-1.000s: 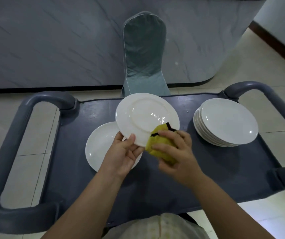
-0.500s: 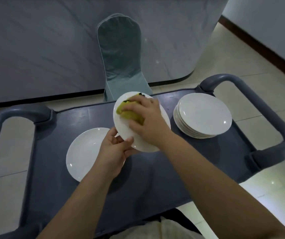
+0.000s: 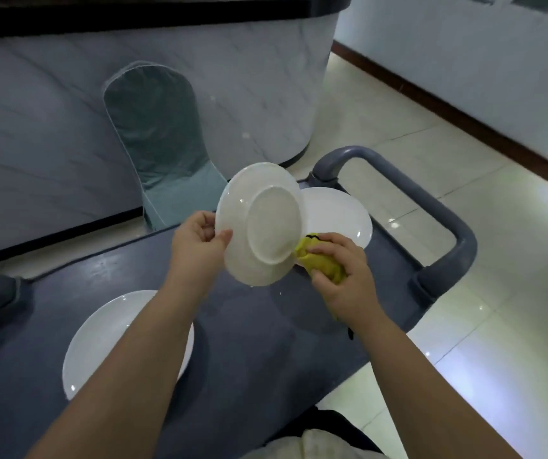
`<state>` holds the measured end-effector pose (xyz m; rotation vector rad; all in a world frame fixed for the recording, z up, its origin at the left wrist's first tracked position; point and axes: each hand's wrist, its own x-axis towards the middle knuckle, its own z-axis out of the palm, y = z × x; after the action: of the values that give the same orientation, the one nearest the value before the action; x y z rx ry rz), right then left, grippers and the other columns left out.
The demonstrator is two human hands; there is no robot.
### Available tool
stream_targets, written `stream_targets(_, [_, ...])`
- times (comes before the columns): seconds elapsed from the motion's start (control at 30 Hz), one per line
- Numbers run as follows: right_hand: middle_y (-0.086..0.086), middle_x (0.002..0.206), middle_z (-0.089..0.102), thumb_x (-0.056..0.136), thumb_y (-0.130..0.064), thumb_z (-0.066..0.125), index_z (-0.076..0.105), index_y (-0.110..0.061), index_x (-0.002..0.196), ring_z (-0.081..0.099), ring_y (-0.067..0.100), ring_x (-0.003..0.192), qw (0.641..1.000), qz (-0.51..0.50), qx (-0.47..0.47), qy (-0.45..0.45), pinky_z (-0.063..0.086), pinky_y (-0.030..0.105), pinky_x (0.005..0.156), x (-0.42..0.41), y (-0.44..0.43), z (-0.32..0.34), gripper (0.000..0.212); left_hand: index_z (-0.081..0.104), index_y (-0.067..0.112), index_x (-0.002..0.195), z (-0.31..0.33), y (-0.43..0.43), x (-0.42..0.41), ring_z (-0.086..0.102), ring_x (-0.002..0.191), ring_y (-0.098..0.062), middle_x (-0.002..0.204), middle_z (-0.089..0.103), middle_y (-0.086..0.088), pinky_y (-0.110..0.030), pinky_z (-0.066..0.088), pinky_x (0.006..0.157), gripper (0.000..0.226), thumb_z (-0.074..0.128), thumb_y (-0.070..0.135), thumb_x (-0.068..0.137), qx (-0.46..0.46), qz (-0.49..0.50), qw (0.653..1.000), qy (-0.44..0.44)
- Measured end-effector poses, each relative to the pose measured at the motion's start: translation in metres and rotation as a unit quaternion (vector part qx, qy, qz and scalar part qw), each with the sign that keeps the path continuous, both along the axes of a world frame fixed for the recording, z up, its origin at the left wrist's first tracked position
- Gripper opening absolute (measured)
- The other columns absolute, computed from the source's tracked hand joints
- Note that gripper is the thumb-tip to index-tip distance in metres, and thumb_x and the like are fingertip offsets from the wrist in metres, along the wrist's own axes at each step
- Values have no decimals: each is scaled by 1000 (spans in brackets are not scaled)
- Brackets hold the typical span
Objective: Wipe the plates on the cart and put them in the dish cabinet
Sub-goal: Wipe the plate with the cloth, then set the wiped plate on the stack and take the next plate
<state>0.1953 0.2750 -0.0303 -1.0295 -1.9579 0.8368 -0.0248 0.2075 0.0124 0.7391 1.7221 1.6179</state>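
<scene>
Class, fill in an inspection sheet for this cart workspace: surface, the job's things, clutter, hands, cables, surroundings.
Surface: dark cart top, with a grey handle on the right.
Job's things: held plate is tilted, underside to the camera. The yellow cloth is bunched at its lower right rim. The near plate lies flat on the left. The far plate lies behind the held one; whether it is stacked cannot be told.
Clutter: nothing seen.
Hands: left hand grips the held plate's rim; right hand grips the cloth.
Cables: nothing seen.
Surroundings: covered chair, marble counter, tiled floor.
</scene>
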Motion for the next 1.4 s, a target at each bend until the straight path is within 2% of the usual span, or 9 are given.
stream_targets(0.13, [-23, 127, 55, 75, -12, 72, 68, -40, 104, 43, 9, 123, 998, -70, 2, 5, 31, 7, 99, 41, 5, 0, 41, 57, 20, 87, 15, 62, 21, 56, 68, -16, 74, 62, 5, -30, 43, 64, 15, 56, 6, 91, 19, -32, 969, 243])
stream_targets(0.33, [-26, 125, 54, 74, -1, 74, 66, -44, 102, 43, 4, 122, 990, -136, 4, 27, 30, 2, 94, 83, 5, 8, 51, 68, 12, 98, 11, 121, 60, 60, 59, -35, 71, 66, -10, -37, 49, 52, 27, 59, -2, 77, 78, -107, 822, 554])
stream_targets(0.5, [-17, 127, 55, 75, 1, 74, 68, -39, 102, 44, 5, 122, 986, -161, -20, 33, 32, 4, 95, 99, 5, 8, 49, 73, 13, 95, -6, 133, 69, 62, 56, -32, 76, 69, -5, -27, 37, 44, 39, 63, -5, 62, 95, -181, 736, 646])
stream_targets(0.6, [-20, 127, 55, 75, 0, 74, 68, -40, 103, 45, 7, 121, 986, -163, -21, 32, 35, 7, 95, 103, 4, 2, 49, 74, 10, 89, -29, 120, 71, 66, 58, -31, 76, 72, -6, -30, 47, 43, 46, 74, -13, 49, 120, -224, 705, 662])
stream_targets(0.8, [-26, 125, 53, 76, -8, 73, 64, -48, 102, 44, 10, 120, 989, -144, -38, 6, 35, 18, 96, 93, 0, -15, 48, 76, 13, 93, -85, 103, 60, 67, 81, -30, 91, 71, -5, -36, 56, 51, 50, 81, -17, 53, 63, -288, 751, 591])
stream_targets(1.0, [-25, 126, 51, 72, -25, 64, 60, -50, 100, 38, 1, 118, 991, -117, -58, -28, 25, -2, 90, 76, -8, -25, 38, 75, 7, 99, -113, 100, 62, 65, 85, -35, 97, 70, -12, -39, 56, 69, 47, 75, -17, 59, 54, -273, 762, 585])
stream_targets(1.13, [-25, 126, 49, 73, -27, 64, 61, -46, 104, 33, -5, 117, 994, -75, -56, -51, 26, -3, 89, 63, -8, -31, 36, 71, 10, 105, -111, 86, 62, 61, 94, -37, 103, 68, -13, -46, 51, 81, 32, 71, 7, 73, 28, -240, 757, 607])
stream_targets(1.27, [-20, 124, 52, 73, -26, 64, 68, -34, 105, 38, 10, 112, 997, -21, -8, -80, 30, 8, 95, 34, -6, -34, 34, 71, 15, 106, -95, 39, 42, 56, 93, -32, 98, 64, -8, -42, 47, 77, 30, 66, 28, 80, -16, -136, 812, 567])
stream_targets(1.4, [-8, 125, 56, 69, -29, 58, 70, -31, 103, 45, 24, 107, 983, 87, 88, -133, 28, 23, 103, -13, -13, -40, 36, 69, 19, 113, -102, -30, 0, 53, 105, -35, 108, 63, -9, -45, 45, 87, 28, 69, 26, 86, -165, -50, 855, 490])
